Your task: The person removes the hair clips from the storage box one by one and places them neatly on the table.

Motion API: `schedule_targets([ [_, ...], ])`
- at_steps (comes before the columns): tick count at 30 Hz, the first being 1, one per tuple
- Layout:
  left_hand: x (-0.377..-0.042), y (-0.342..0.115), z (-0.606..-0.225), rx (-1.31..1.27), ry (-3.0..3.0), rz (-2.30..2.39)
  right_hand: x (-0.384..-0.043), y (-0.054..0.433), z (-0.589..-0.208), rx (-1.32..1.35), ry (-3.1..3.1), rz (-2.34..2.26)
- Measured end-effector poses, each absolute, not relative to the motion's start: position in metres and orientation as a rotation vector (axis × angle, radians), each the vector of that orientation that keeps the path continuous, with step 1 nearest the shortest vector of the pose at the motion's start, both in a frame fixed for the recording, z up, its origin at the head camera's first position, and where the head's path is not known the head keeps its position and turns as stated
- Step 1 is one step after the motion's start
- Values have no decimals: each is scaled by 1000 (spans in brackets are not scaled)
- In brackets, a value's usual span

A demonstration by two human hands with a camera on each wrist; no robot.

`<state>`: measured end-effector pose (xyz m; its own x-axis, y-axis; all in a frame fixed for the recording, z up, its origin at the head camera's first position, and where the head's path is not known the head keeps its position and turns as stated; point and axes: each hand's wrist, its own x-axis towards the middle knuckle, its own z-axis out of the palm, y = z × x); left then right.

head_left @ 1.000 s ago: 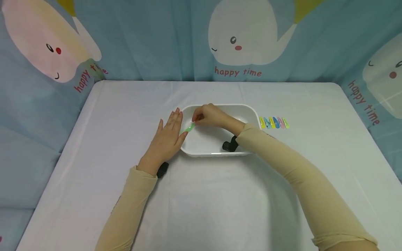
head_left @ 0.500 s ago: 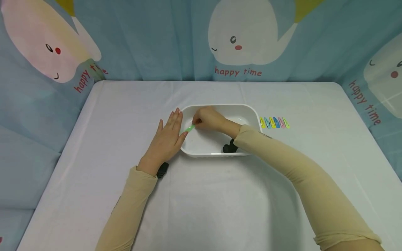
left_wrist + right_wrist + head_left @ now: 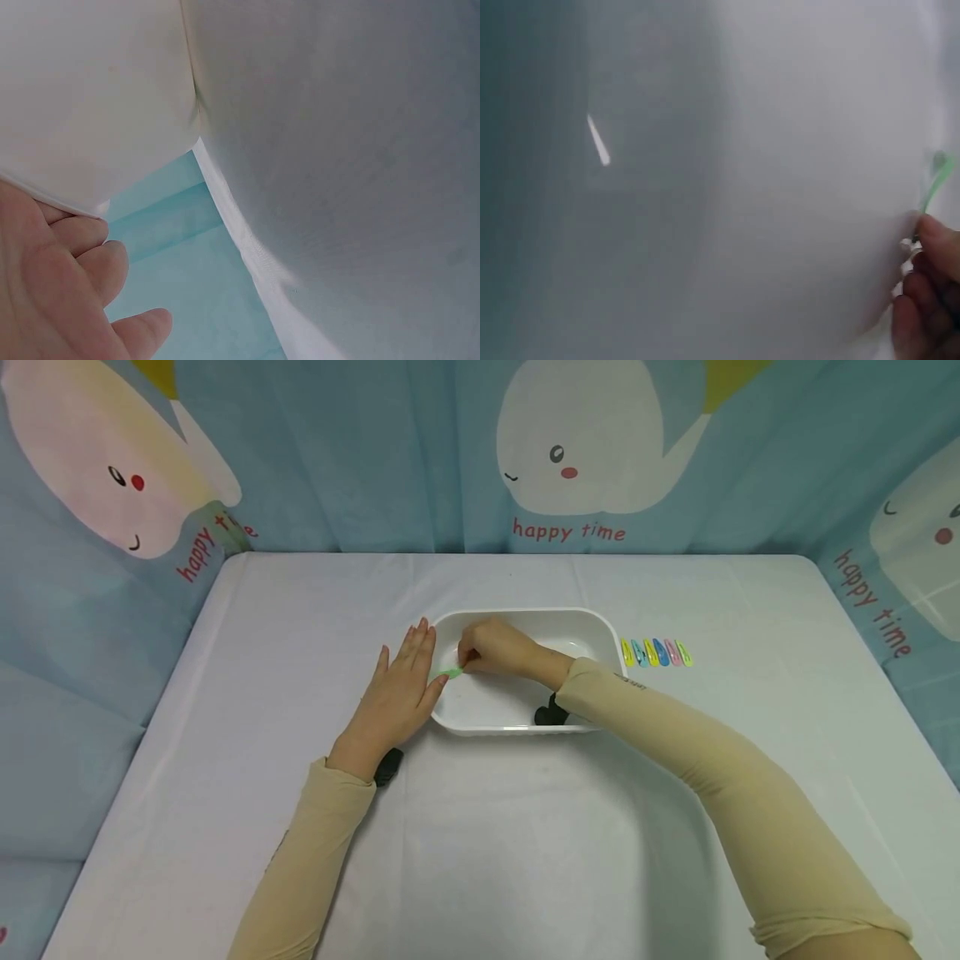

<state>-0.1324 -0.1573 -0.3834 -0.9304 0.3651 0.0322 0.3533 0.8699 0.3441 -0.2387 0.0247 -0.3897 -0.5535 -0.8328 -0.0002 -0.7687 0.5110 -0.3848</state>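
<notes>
My right hand [image 3: 495, 645] is inside a white plastic basin [image 3: 517, 729], near its left end. Its fingertips pinch a light green hair clip [image 3: 452, 673]. In the right wrist view the same hair clip [image 3: 940, 182] sticks up from between thumb and finger, its lower end hidden by them. My left hand [image 3: 401, 693] lies along the basin's left rim with its fingers straight and its thumb at the rim near the clip. Seen from the left wrist, the fingers [image 3: 101, 270] rest against the outside of the basin wall.
Just right of the basin, several hair clips in yellow, blue and pink [image 3: 656, 652] lie in a row. A black wrist camera [image 3: 552, 714] hangs under the right wrist, inside the basin. White cloth covers the table [image 3: 480, 843]; a blue curtain [image 3: 360, 460] surrounds it.
My right hand has lowered slightly toward the basin's near side. The green hair clip has tilted from slanted to nearly level. The left hand has stayed still.
</notes>
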Motion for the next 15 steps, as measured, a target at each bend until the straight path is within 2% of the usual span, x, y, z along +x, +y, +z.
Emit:
schedule_targets([
  [7,-132,-157,-384,584,3014,538,-240,27,-393,-1575,2500,-500],
  [15,-132,-157,-384,584,3021,528,-241,28,-395,-1644,2483,-445],
])
